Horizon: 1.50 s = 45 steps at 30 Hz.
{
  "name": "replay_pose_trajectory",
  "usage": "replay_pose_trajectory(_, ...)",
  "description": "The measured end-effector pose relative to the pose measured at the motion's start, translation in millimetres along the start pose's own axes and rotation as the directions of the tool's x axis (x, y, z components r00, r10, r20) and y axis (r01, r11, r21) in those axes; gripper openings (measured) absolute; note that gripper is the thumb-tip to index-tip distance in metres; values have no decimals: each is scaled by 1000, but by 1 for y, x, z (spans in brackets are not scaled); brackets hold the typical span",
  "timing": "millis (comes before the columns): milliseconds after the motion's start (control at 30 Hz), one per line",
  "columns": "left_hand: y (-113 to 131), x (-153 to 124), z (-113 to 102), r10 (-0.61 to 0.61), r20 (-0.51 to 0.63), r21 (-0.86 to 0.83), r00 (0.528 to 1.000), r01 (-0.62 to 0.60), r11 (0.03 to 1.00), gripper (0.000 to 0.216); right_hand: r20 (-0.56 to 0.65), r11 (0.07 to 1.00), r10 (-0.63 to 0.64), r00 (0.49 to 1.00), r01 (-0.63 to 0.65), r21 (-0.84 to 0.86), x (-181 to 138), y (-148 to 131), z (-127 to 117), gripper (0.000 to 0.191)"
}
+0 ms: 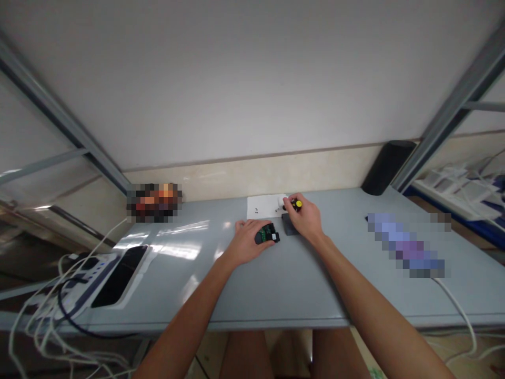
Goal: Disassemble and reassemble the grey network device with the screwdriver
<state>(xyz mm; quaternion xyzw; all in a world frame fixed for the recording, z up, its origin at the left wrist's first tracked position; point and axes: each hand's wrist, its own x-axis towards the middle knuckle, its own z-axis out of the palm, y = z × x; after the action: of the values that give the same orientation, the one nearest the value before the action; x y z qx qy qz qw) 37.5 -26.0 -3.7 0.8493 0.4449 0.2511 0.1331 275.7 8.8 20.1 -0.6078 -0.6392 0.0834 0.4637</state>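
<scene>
Left hand (248, 241) fingers clamped on black device (270, 232), green board (263, 236) exposed, right hand (309, 218) fingers closed around yellow-ended black tool (297, 204), white sheet (266, 205) beyond, small dark pieces (256, 211) on it

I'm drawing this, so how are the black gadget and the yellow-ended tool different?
The black gadget shows a green board; the tool shows a yellow end. The gadget is in the left hand, the tool in the right hand. Both have black parts.
</scene>
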Motion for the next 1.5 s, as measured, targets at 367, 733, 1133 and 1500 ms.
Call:
replay_pose_trajectory(367,3,0,2,-24,-21,-1,999,24,1000,54,-174,960,-14,985,62,274,0,-12,-11,37)
replay_pose_trajectory(733,1,0,3,-53,-69,-30,996,51,998,50,-104,838,50,993,14,545,0,-15,-12,37)
replay_pose_trajectory(1133,-6,3,6,-17,-191,-20,981,14,1000,5,-43,811,69,997,-31,584,-2,-18,-9,37)
replay_pose_trajectory(1500,-8,3,7,-9,-205,-32,979,3,999,7,-11,805,72,997,-52,592,-3,-19,-12,37)
